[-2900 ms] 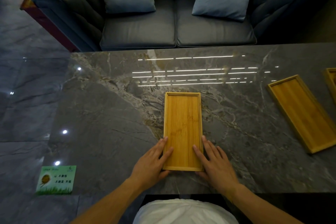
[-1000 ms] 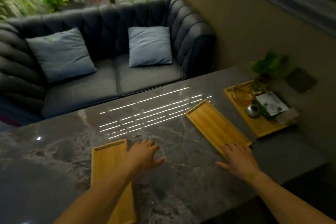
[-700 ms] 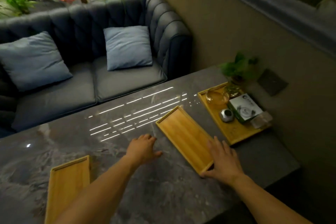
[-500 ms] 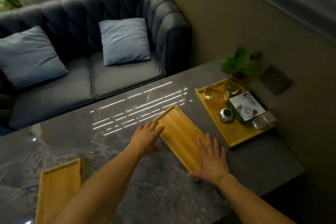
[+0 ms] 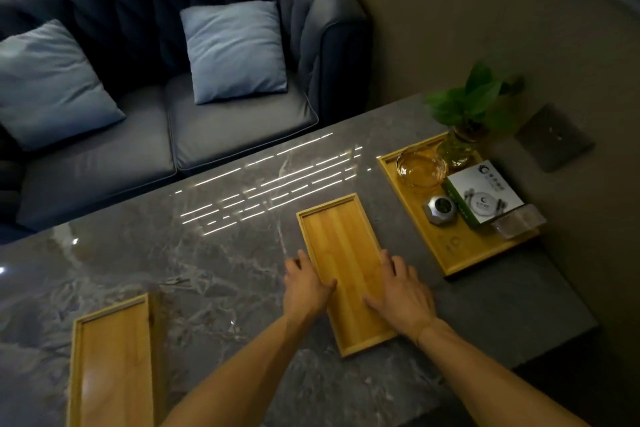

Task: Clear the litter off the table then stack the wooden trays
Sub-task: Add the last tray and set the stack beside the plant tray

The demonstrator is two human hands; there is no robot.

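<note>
A narrow empty wooden tray [image 5: 341, 236] lies on the grey marble table [image 5: 207, 270], right of centre. My left hand [image 5: 306, 282] grips its left long side, thumb over the rim onto the tray floor. My right hand [image 5: 403, 291] grips the right long side the same way. A second empty wooden tray [image 5: 110, 364] lies at the near left, apart from both hands. A wider wooden tray [image 5: 450, 250] at the right holds several items.
The wider tray carries a glass bowl [image 5: 420, 168], a potted plant [image 5: 474, 104], a white and green box [image 5: 483, 196], a round metal piece [image 5: 440, 210] and a clear plastic piece [image 5: 517, 224]. A dark sofa [image 5: 225, 135] with cushions runs along the table's far edge.
My hands left the first tray, now at the near left, and moved right to the middle tray. The tray has turned to lie more lengthwise toward me, with a hand on each long side.
</note>
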